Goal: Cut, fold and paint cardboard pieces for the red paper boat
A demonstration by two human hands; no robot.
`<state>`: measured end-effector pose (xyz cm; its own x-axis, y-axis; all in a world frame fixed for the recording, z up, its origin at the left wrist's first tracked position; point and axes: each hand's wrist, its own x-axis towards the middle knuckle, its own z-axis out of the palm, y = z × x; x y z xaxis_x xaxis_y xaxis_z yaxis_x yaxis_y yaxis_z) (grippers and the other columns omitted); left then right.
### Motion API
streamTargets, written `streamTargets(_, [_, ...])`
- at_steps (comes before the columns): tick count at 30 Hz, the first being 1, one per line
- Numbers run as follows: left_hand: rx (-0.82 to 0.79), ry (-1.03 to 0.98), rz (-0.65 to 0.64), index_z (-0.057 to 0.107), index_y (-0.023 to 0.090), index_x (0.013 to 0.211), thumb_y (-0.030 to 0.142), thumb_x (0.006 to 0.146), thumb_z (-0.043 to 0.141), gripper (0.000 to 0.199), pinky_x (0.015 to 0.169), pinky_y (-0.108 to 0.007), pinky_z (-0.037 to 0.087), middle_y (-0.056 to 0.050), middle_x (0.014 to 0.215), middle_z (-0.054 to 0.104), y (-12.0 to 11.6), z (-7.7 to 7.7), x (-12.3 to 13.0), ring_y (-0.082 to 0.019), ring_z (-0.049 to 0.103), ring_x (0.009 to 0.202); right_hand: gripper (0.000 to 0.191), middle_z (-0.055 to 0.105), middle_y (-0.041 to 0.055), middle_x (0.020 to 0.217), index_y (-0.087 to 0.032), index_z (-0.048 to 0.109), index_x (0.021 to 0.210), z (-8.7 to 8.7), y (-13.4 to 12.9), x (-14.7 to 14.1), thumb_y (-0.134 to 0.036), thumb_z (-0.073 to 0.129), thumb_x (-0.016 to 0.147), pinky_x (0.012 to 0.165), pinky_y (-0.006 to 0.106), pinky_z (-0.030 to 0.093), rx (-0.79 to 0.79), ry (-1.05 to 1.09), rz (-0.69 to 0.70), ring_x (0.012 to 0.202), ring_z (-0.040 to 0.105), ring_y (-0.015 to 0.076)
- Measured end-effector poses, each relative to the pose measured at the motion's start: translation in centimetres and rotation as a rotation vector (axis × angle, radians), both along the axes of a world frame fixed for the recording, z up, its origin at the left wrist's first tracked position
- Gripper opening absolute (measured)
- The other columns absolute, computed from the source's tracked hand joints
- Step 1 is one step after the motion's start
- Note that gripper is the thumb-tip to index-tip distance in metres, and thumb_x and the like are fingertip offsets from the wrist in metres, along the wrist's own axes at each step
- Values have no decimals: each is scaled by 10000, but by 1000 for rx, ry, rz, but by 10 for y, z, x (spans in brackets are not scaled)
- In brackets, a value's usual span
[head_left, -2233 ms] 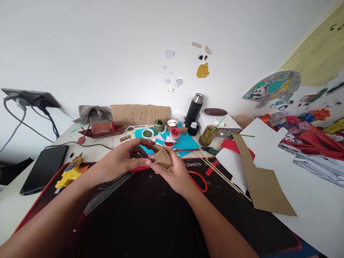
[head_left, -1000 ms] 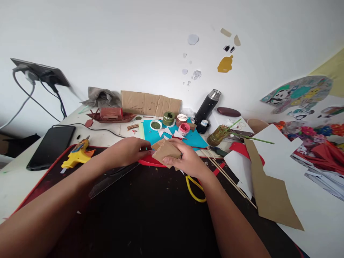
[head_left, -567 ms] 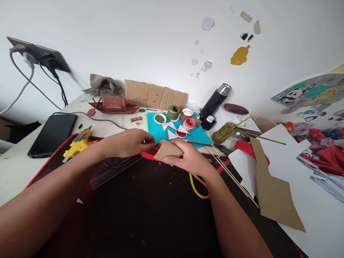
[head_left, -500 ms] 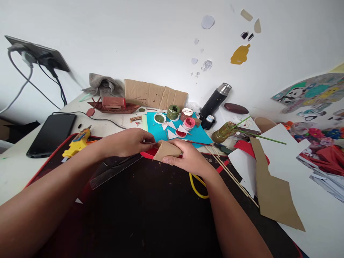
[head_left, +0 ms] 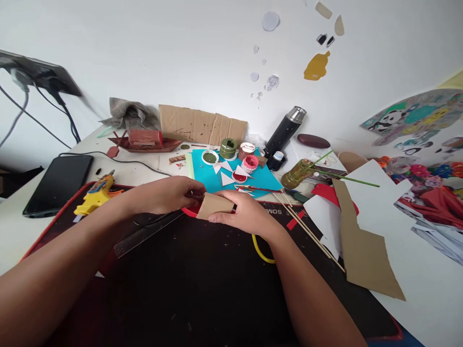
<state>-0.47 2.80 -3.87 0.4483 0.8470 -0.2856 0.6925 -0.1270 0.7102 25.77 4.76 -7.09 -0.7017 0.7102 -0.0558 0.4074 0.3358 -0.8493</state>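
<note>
Low over the dark mat, my right hand (head_left: 242,214) grips a folded or curved piece of brown cardboard (head_left: 214,206), thumb on the near face and fingers behind. My left hand (head_left: 175,193) is at the cardboard's left end with its fingers curled inward; whatever they pinch is hidden. A red curved edge (head_left: 189,212) shows below the left fingers, beside the cardboard. Under my right wrist lies a yellow loop (head_left: 261,250), partly covered. A clear ruler (head_left: 144,236) rests on the mat below my left forearm.
Paint jars (head_left: 228,148) and white paper triangles (head_left: 227,179) sit on a blue sheet (head_left: 202,183). A yellow glue gun (head_left: 94,195) lies left, near a phone (head_left: 60,185). Thin sticks (head_left: 314,236) and cut cardboard (head_left: 365,255) are right. A model boat (head_left: 144,140) stands behind.
The view has shifted slightly, so the surroundings sit further left. The cardboard is tilted a little differently in my right hand, and both hands remain close together around it.
</note>
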Motion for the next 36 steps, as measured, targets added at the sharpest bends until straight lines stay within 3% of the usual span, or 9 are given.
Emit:
streamTargets(5, [101, 62, 57, 833, 274, 918, 493, 925, 587, 329, 646, -307, 453, -1, 792, 796, 0, -7, 3, -229, 679, 718, 556, 827, 61, 1173, -279, 790, 1350, 2, -1, -3, -560, 919, 888, 795, 364, 548, -17, 1, -25, 1013, 762, 303])
streamTargets(17, [167, 44, 56, 902, 318, 1110, 522, 946, 611, 391, 773, -352, 552, -9, 802, 831, 2, -10, 2, -253, 682, 715, 500, 813, 59, 1238, -297, 785, 1350, 0, 7, 2, -599, 842, 956, 865, 415, 615, -193, 200, 16, 1118, 762, 316])
streamTargets(25, [136, 76, 81, 895, 289, 1073, 482, 896, 623, 378, 746, -341, 538, -10, 759, 811, 3, -11, 3, -260, 694, 722, 431, 808, 44, 1183, -280, 802, 1299, -6, 7, 1, -562, 846, 975, 834, 365, 549, -31, 118, -54, 1023, 746, 262])
streamTargets(31, [124, 99, 58, 852, 279, 1011, 497, 861, 624, 349, 709, -350, 505, -39, 979, 873, 2, -13, 4, -291, 723, 797, 390, 814, 35, 1136, -270, 789, 1284, -11, 8, 0, -520, 837, 989, 783, 331, 511, 25, 74, -86, 985, 738, 244])
streamTargets(36, [117, 80, 86, 850, 298, 958, 529, 854, 656, 319, 736, -368, 520, -43, 949, 856, 3, -15, 2, -308, 726, 815, 341, 790, 9, 1039, -276, 791, 1240, -8, 6, -2, -504, 834, 990, 747, 323, 476, 60, 44, -82, 911, 704, 224])
